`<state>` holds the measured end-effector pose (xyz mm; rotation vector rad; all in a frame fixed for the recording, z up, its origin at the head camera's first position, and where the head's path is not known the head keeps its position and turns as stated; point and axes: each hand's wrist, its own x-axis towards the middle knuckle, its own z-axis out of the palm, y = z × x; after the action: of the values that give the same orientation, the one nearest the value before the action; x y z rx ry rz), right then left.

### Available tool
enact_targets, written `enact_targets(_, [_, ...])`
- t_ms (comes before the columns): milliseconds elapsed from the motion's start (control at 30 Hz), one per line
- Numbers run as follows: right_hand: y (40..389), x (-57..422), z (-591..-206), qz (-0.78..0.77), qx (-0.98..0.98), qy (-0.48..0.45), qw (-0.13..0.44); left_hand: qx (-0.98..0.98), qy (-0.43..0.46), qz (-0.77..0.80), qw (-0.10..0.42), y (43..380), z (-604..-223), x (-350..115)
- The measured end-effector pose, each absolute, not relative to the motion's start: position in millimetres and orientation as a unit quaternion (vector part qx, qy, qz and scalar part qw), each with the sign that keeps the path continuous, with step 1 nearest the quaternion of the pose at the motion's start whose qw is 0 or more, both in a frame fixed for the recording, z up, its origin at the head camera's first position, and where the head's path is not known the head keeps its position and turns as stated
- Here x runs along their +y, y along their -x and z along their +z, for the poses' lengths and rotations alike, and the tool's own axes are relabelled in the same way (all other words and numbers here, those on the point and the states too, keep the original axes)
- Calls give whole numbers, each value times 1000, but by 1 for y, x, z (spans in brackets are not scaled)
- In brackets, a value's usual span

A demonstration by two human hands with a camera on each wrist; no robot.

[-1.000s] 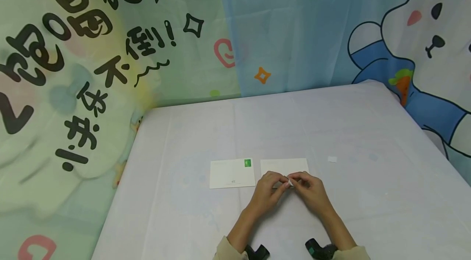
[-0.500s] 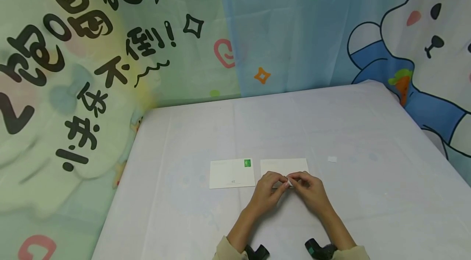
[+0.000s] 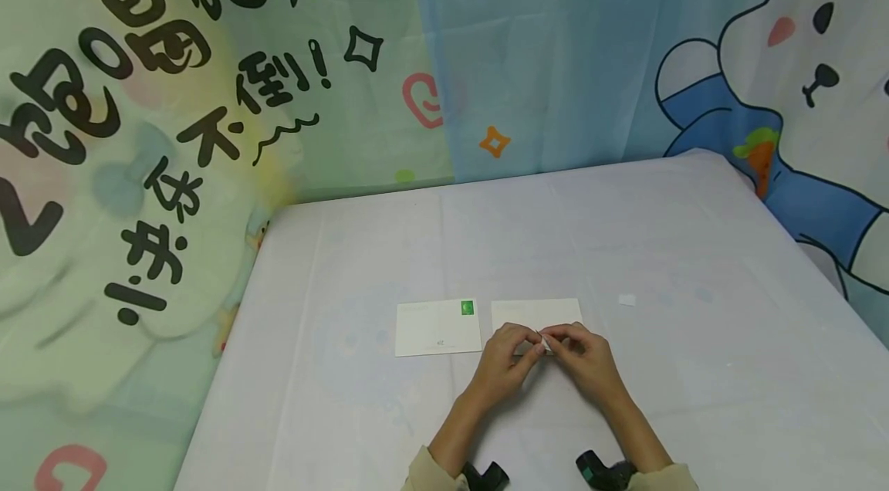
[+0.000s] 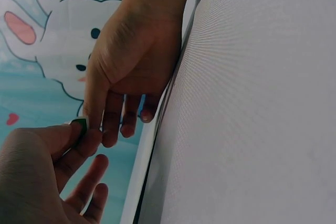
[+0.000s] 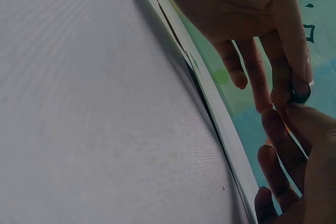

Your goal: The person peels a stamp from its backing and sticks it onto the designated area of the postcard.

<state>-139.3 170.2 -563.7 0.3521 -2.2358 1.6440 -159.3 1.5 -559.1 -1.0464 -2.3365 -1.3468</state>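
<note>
Left hand (image 3: 505, 358) and right hand (image 3: 585, 363) pinched a small green sticker (image 4: 82, 125) between them; peeling probably wanted light edge grips.

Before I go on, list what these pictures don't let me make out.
Head view: the lower part of the right card, partly covered by the left hand and right hand.
Head view: the tiny print on the left card, too small to read.
Head view: any marks on the white square, too small to tell.
Left wrist view: most of the small green piece, covered by fingers.
</note>
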Motion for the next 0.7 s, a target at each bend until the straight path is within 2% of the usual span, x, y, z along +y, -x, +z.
enact_targets(267, [137,168,-556,567,-796,-117,174,-800,360,-463,126,159,-560,1])
enact_targets(500, [130,160,-531,563,-794,-126,190,-800,361,-463,126,160,-559,1])
enact_targets(700, [131,161,-530,577,-778,-143,202,-800,360,-464,121,159,-559,1])
